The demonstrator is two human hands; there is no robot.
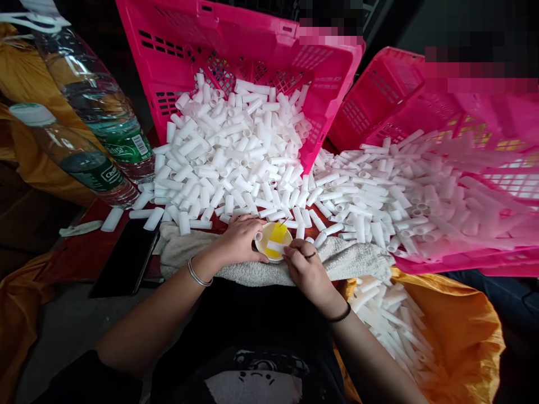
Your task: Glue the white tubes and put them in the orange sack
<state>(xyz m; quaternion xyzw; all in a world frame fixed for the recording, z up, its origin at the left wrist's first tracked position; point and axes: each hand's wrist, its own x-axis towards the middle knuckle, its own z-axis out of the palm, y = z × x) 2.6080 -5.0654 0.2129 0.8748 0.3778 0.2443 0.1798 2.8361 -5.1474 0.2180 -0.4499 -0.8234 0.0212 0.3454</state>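
Grasps pale bowl (263, 243) with left hand (243, 240) and pinches white tube (275, 247) over bowl's yellow patch (278, 230) with right hand (304, 265), near heaped tubes (236, 151).

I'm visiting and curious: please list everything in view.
Crates: at least two, pink, back and right
Table: one, red, underneath
Sack: one, orange, lower right
Tubes: many, white, crates, table and sack
Bowl: one, whitish and yellow, centre
Bottles: two, clear with green labels, left
Phone: one, black, left
Towel: one, pale, front
Fabric: count unclear, orange, left
Bracelets: two, silver and black, wrists
Shirt: one, black, bottom
Left hand: one, bare, holding bowl
Right hand: one, bare, pinching tube
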